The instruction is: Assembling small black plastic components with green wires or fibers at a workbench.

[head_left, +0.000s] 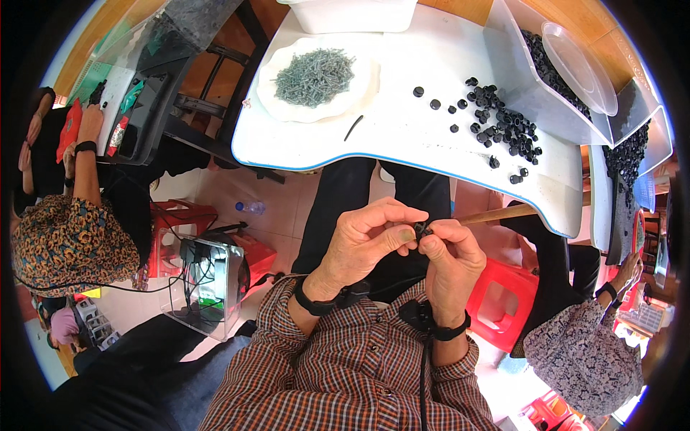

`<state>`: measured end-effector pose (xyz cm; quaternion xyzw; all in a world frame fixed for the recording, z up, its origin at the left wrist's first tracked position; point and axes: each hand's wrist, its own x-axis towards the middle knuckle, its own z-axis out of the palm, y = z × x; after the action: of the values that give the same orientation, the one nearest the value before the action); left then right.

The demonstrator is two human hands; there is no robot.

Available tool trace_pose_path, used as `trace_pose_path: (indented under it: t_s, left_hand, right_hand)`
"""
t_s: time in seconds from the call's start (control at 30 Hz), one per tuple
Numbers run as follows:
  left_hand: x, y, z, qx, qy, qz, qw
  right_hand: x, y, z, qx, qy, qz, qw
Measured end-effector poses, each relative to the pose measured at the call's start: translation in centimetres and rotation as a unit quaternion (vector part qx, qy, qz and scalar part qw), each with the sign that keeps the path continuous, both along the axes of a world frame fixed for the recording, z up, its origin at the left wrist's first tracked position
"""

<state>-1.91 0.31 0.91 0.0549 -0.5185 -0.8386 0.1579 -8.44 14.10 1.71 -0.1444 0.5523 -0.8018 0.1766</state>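
Over my lap, just off the table's front edge, my two hands meet at a small black plastic part (422, 231). My left hand (366, 241) pinches it between thumb and forefinger. From the other side, the fingertips of my right hand (451, 255) close on the same part. Fingers cover much of it, so its exact shape is hidden. Similar black caps (503, 122) lie in a loose pile on the right of the white table (402, 93). Small grey screw-like pieces (315, 77) are heaped on a white scalloped plate (277, 104) at the left.
A clear bin (596, 122) with black parts stands at the table's right, a clear lid (578, 68) on it. A white tub (352, 16) sits at the far edge. A thin black strip (353, 128) lies near the front edge. People work at both sides; a red stool (503, 302) stands right.
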Motion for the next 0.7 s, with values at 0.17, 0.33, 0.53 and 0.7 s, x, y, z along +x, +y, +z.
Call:
trace_pose_path:
  t_s: [0.17,0.33,0.53,0.7]
  left_hand:
    - [0.17,-0.07,0.37,-0.026,-0.023,0.005,0.999]
    - [0.16,0.03,0.09,-0.020,-0.009,0.006,1.000]
    - [0.10,0.01,-0.06,-0.016,-0.005,0.008,1.000]
    - [0.06,0.07,-0.08,-0.015,-0.005,0.008,1.000]
  right_hand:
    - [0.42,0.02,0.47,0.045,0.003,-0.030,0.999]
    - [0.50,-0.14,0.73,0.042,0.026,-0.026,0.998]
    - [0.66,-0.06,0.77,0.052,0.065,-0.029,0.996]
    - [0.60,0.10,0.62,0.069,0.114,-0.025,0.991]
